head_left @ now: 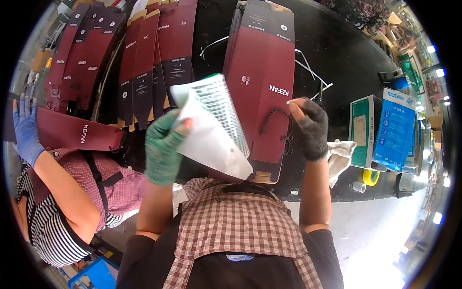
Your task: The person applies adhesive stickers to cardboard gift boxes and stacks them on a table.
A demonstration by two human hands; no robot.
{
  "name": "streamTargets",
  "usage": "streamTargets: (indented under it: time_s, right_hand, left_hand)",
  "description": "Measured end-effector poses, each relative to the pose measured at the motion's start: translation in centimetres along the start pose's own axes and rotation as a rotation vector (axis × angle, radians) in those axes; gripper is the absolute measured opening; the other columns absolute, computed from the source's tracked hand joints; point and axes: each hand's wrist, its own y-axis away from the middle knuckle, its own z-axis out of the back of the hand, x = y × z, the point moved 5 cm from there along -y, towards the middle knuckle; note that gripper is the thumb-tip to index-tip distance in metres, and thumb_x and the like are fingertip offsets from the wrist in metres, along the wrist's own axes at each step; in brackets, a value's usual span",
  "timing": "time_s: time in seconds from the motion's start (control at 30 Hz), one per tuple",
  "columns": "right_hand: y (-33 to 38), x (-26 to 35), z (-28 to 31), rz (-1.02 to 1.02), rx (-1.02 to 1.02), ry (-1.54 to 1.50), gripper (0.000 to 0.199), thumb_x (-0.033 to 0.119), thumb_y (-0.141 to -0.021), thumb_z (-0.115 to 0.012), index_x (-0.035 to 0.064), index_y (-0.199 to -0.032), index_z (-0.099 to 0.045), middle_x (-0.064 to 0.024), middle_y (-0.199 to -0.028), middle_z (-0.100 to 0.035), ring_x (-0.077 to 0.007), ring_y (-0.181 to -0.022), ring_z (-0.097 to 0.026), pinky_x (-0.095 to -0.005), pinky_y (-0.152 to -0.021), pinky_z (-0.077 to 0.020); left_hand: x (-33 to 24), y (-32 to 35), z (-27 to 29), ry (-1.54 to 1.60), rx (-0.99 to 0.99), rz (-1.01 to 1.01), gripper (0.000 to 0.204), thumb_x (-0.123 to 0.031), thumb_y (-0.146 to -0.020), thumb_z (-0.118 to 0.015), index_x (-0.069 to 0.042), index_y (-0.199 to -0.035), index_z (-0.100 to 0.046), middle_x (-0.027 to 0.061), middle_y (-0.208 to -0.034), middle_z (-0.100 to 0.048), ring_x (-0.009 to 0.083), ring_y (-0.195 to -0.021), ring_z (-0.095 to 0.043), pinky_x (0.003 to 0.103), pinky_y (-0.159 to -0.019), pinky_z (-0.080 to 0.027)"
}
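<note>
My left hand point(165, 145), in a green glove with bare fingertips, grips a white sheet point(211, 137). The sheet curls, and its upper part carries rows of small dark and green marks. To the right, my right hand point(309, 126), in a dark grey fingerless glove, pinches a tiny white piece at the fingertips, too small to name. Between my hands lies a stack of flat maroon cartons point(262, 72), with a dark cord point(275, 115) on the top one. The right hand is above the stack's right edge; the sheet covers part of its left side.
More maroon cartons point(173, 43) stand at the back left. A co-worker's blue-gloved hand point(26, 127) touches another maroon carton point(72, 129). To the right are a green box point(362, 132), a blue box point(395, 130), yellow tape point(370, 177), a white cloth point(340, 156) and white straps point(305, 65).
</note>
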Motion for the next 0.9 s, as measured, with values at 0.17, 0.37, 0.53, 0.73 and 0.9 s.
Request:
streamTargets:
  time_s: [0.17,0.37,0.53,0.73,0.9]
  right_hand:
    - [-0.8,-7.6,2.2,0.0,0.076,0.453,0.011,0.01,-0.082,-0.07,0.0016,-0.089,-0.068,-0.0044,-0.075,-0.064,-0.0097,-0.068,-0.058,-0.0236,-0.063,-0.0469]
    - [-3.4,-8.1,1.1,0.064,0.056,0.484,0.013,0.012,-0.08,-0.071,0.0029,-0.09,-0.07,-0.0077,-0.077,-0.066,-0.0145,-0.071,-0.064,-0.0258,-0.068,-0.0504]
    - [-12.2,-8.4,1.5,0.109,0.007,0.584,0.019,0.02,-0.082,-0.07,0.0033,-0.091,-0.07,-0.0087,-0.084,-0.07,-0.0149,-0.074,-0.065,-0.0279,-0.071,-0.0514]
    - [-24.5,-8.6,0.5,0.181,-0.029,0.55,0.019,0.021,-0.082,-0.068,0.0053,-0.092,-0.07,-0.0087,-0.086,-0.071,-0.0185,-0.079,-0.067,-0.0291,-0.076,-0.0505]
    - [-30.8,-9.2,-1.8,0.344,0.074,0.786,0.018,0.023,-0.082,-0.066,0.0082,-0.093,-0.069,-0.0128,-0.087,-0.068,-0.0263,-0.082,-0.067,-0.0334,-0.076,-0.0507]
  left_hand:
    - [-1.8,-1.4,3.0,0.045,-0.08,-0.021,0.033,-0.015,-0.08,-0.071,0.0,-0.109,-0.065,0.0066,-0.096,-0.068,0.0152,-0.082,-0.065,0.029,-0.077,-0.053]
    - [-2.6,-1.6,6.0,0.058,-0.098,-0.071,0.043,-0.022,-0.082,-0.066,0.003,-0.116,-0.059,0.011,-0.105,-0.065,0.0203,-0.093,-0.064,0.032,-0.084,-0.051]
    - [-3.4,-1.7,5.5,0.074,-0.037,-0.058,0.047,-0.024,-0.084,-0.064,0.003,-0.121,-0.055,0.0112,-0.109,-0.063,0.0212,-0.097,-0.062,0.033,-0.086,-0.05]
    - [-3.5,-1.5,6.9,0.081,-0.044,-0.046,0.049,-0.027,-0.084,-0.065,0.002,-0.122,-0.054,0.0113,-0.113,-0.061,0.0222,-0.1,-0.06,0.035,-0.09,-0.048]
    - [-3.6,-1.8,8.7,0.082,-0.201,-0.042,0.059,-0.031,-0.078,-0.068,0.003,-0.123,-0.052,0.0134,-0.111,-0.062,0.023,-0.098,-0.062,0.034,-0.087,-0.05]
